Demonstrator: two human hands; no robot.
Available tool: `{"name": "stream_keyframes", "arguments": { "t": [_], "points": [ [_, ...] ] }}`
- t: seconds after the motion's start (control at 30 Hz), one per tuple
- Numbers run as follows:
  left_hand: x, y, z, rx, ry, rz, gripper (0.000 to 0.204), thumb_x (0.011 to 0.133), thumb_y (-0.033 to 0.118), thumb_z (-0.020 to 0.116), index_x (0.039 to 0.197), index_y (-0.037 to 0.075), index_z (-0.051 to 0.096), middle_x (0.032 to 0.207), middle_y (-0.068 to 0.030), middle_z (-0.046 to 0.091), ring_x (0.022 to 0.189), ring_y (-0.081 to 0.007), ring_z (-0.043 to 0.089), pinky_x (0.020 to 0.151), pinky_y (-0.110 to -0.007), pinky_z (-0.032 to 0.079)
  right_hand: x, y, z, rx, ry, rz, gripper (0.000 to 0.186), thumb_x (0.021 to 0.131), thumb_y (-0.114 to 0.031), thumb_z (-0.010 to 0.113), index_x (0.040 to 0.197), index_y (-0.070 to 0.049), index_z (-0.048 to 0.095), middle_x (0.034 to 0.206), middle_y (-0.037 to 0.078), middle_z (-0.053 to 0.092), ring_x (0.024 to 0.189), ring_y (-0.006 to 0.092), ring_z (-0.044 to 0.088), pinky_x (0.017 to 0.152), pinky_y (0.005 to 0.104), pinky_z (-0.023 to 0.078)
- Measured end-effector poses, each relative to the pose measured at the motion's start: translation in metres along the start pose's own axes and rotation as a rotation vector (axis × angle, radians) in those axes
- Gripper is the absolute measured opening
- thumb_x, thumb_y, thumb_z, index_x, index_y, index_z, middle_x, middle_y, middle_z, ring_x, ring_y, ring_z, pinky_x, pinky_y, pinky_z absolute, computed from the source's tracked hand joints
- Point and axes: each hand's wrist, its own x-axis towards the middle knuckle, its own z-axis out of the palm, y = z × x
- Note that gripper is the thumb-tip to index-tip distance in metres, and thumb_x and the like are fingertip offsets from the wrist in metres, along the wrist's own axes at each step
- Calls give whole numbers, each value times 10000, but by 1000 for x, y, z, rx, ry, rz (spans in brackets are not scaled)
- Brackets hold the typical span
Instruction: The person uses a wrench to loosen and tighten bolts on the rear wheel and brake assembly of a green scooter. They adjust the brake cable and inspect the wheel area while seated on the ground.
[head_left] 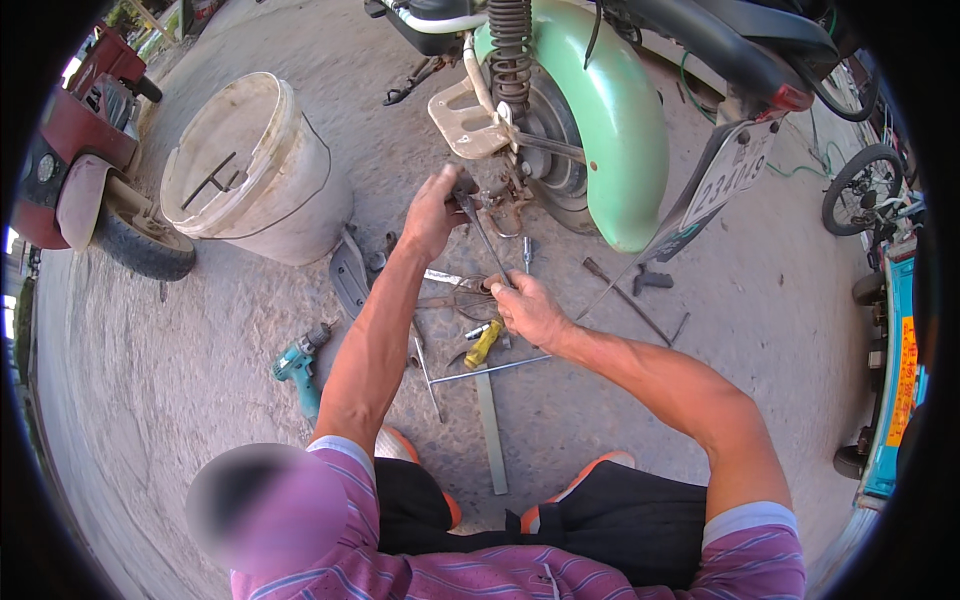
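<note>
My right hand (530,310) is closed around the near end of a long, slim metal tool (486,234), which looks like a wrench. The tool slants away to the left and its far end meets my left hand (432,212). The fingers of that hand curl round a dark part (463,184) at the tool's far end; its kind is unclear. Both hands are low beside the rear wheel hub (545,150) of a motorbike or scooter with a light green mudguard (610,110). Just beyond my left hand is a tan metal footplate (468,122).
On the ground lie a yellow-handled tool (483,343), a long T-bar wrench (490,369), a flat metal strip (491,430), a bent bar (630,302) and a teal power drill (298,372). A white bucket (320,190) stands left; a licence plate (725,170) juts out right.
</note>
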Motion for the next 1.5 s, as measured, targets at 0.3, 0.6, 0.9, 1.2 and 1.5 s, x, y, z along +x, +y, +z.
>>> {"name": "stream_keyframes", "arguments": {
  "t": [0.3, 0.6, 0.9, 1.2, 1.5],
  "points": [
    [22, 2, 5, 109, -122, 147, 418, 1032, 178, 635, 1350, -31, 462, 1211, -142, 649, 1005, -231, 698, 795, -359, 569, 52, 32, -13, -387, 183, -235, 323, 1042, -313, 551, 1134, -8, 603, 816, 124, 652, 776, 287, 642, 735, 438, 507],
    [39, 1, 8, 307, -145, 341, 466, 983, 115, 688, 1389, 3, 488, 1165, -74, 677, 950, -138, 635, 760, -305, 525, 114, 29, -12, -770, 415, -138, 386, 998, -259, 527, 1236, 39, 581, 1162, 331, 680, 1119, 493, 652, 970, 558, 501],
    [38, 5, 18, 353, -160, 359, 470, 975, 112, 710, 1392, 16, 516, 1165, -58, 681, 947, -134, 622, 762, -302, 520, 112, 7, -7, -800, 421, -38, 475, 946, -282, 601, 1301, 32, 575, 1224, 306, 674, 1188, 458, 640, 1024, 515, 501],
    [34, 9, 15, 58, -222, -61, 492, 1028, 300, 648, 1424, 57, 485, 1148, -89, 673, 953, -195, 677, 762, -348, 548, -16, -137, -10, -306, -6, 154, 283, 955, -316, 703, 1047, -78, 582, 830, -15, 532, 639, 74, 468, 545, 261, 400],
    [11, 0, -5, -62, -233, -36, 621, 967, 318, 746, 1412, 36, 417, 1058, -98, 647, 807, -192, 709, 743, -366, 590, -15, -104, 8, -256, 125, 157, 213, 997, -252, 653, 1077, -62, 600, 786, -44, 511, 604, 40, 439, 495, 246, 348]
  ]
}}
